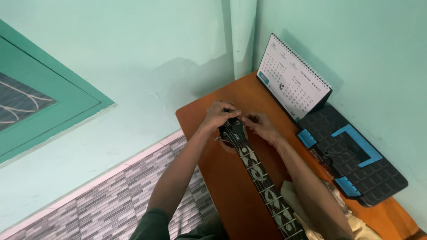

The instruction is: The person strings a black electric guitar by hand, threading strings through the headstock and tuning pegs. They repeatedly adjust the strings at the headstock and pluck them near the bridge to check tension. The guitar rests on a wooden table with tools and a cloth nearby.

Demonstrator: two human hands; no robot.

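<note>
At the bottom centre of the frame, the dark guitar neck with pale inlaid fret markers and metal frets [262, 182] is entering the picture and lying on the orange-brown wooden table [231, 195]. Its long axis is running diagonally from the lower right toward the upper left, and the headstock end is pointing up toward the wall corner. A crumpled beige cloth [291, 195] is lying just beside the neck at the lower right.

At frame centre, both hands are working at the black headstock [233, 129]. The left hand [218, 114] is curling over the top left of the headstock, its fingers closed around it. The right hand [262, 125] is resting against the right edge of the headstock, its fingertips pinched together on a small part there; the part is too small to identify.

To the right, a black plastic tool case with blue latches and a blue handle [356, 155] is lying flat on the table near the right forearm. Behind it, at upper right, a white spiral-bound desk calendar with a small blue patch at its lower left corner [291, 80] is standing tilted against the pale green wall [155, 53]. At the far left, a darker green frame [40, 106] is crossing the wall.
</note>
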